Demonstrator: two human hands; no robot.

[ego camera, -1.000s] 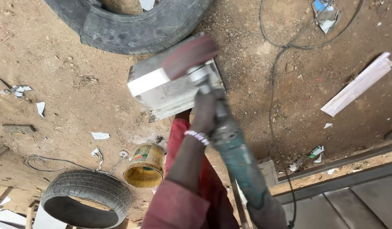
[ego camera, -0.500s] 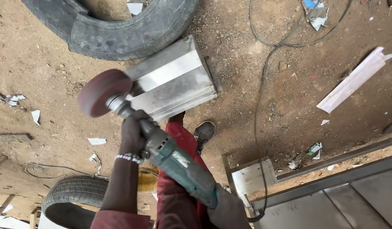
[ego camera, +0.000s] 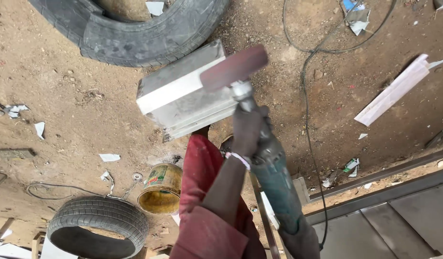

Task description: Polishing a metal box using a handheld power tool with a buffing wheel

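My left hand, with a beaded band at the wrist, is closed around the neck of a green angle grinder. The grinder's reddish disc shows edge-on and hangs over the right end of a grey ribbed metal block lying on the dirt ground. My right hand holds the grinder's tail end at the frame's bottom edge and is only partly seen. A red sleeve covers my left arm.
A large tyre lies behind the block and a smaller tyre at the bottom left. A yellow tin can stands beside my leg. A black cable runs across the dirt. A white strip lies right; grey metal panels lie at the bottom right.
The grinder has swung from the left of the block to its right end. The disc, face-on half a second ago, now shows edge-on.
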